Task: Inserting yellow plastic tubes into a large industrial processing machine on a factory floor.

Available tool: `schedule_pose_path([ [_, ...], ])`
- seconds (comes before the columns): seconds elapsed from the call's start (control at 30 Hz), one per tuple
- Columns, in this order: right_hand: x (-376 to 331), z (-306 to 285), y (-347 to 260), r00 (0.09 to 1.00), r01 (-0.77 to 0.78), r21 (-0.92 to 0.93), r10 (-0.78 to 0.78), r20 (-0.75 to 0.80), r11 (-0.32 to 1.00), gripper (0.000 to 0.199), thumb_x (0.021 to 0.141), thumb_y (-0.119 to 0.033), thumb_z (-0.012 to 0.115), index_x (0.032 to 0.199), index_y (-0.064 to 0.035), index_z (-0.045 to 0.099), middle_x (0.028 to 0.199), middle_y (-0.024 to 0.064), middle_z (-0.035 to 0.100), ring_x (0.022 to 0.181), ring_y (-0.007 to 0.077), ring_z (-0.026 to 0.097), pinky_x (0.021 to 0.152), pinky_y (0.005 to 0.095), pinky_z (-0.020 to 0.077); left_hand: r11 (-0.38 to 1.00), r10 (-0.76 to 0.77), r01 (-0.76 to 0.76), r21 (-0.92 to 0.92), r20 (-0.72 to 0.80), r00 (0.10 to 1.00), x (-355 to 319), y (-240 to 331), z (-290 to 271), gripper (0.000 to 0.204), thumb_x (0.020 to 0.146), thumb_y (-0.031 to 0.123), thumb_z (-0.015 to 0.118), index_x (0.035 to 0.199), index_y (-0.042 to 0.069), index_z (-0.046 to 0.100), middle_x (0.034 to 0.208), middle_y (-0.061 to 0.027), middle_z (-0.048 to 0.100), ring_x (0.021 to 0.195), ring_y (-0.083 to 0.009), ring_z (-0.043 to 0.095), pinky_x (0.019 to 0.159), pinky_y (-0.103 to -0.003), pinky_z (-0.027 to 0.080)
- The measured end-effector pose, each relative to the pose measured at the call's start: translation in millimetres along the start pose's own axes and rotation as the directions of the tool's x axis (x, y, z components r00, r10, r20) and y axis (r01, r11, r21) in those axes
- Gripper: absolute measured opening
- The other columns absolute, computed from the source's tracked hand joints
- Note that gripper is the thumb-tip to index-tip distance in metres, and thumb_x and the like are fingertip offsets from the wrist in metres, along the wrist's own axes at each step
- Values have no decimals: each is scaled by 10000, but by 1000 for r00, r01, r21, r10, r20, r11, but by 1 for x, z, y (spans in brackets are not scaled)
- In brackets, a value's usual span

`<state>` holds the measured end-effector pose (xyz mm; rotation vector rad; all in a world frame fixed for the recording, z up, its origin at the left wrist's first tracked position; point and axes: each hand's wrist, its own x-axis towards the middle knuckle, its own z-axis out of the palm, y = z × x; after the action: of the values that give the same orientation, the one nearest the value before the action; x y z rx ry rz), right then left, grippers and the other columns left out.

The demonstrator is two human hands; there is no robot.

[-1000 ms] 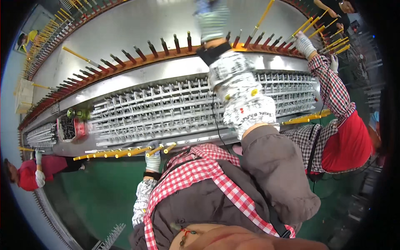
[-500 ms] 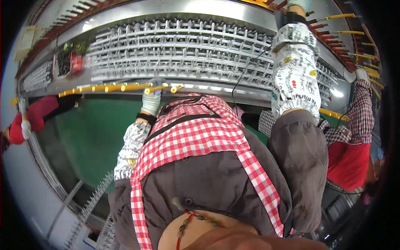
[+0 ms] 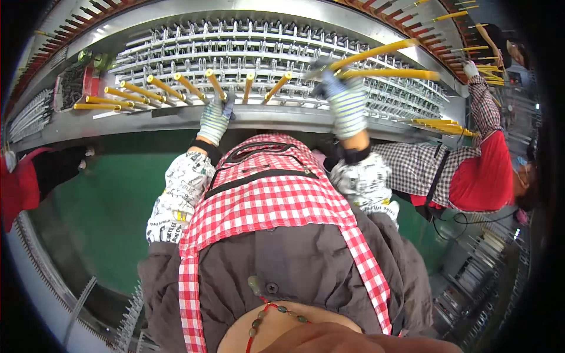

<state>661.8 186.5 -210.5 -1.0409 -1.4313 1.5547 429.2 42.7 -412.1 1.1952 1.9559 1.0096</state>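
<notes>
Both my hands wear striped knit gloves with grey fingertips. My left hand (image 3: 215, 119) is at the near edge of the metal trough, its fingers closed at the base of a slim yellow rod (image 3: 215, 84). Other yellow rods (image 3: 166, 88) stand tilted in a row along that edge, on both sides of this hand. Slightly smeared by motion, my right hand (image 3: 346, 109) is raised over the trough's right half. It grips two long yellow rods (image 3: 379, 54) that point off to the right; their held ends are hidden by the fingers.
Rows of silver metal parts on bars (image 3: 253, 53) fill the trough. A red container (image 3: 91, 79) sits at its left. Brown-red holders (image 3: 406, 23) line the far rim. At right, a co-worker in red (image 3: 485, 176) reaches toward yellow rods; another person (image 3: 23, 182) is at far left.
My right arm has come back from the far rim, and its hand now holds two yellow rods over the trough. The row of rods by my left hand has tipped from nearly end-on to slanting away.
</notes>
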Motion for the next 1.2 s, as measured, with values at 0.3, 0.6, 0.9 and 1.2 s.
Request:
schedule_pose_path([
  [0.3,-29,29,124,999,28,-289,-38,-29,957,147,855,-112,567,973,-40,619,695,54,604,556,109,560,490,260,447,995,23,-28,94,48,999,7,5,-4,370,893,469,475,973,109,505,586,-68,595,561,-237,621,545,-376,479],
  [0.6,-60,6,106,910,80,-64,-99,-402,995,305,911,-279,532,1058,-19,594,817,34,601,599,92,585,530,210,489,995,5,-10,102,54,999,13,-4,-8,323,898,421,485,972,112,543,585,-63,616,573,-241,626,567,-384,471],
  [0.9,-27,3,165,965,-260,-401,219,-145,879,410,860,-403,572,949,-4,601,676,162,607,571,252,578,582,347,468,990,136,-134,43,-51,989,13,-40,9,244,919,284,526,889,42,521,627,-30,486,415,-109,477,399,-260,395],
  [1.2,-45,-30,128,994,3,2,-3,-113,1000,296,902,-126,480,1181,-27,476,991,75,605,642,104,592,549,221,465,987,5,-5,-162,-3,1000,17,-22,5,273,911,329,529,885,61,487,599,15,402,416,-86,458,390,-232,411],
])
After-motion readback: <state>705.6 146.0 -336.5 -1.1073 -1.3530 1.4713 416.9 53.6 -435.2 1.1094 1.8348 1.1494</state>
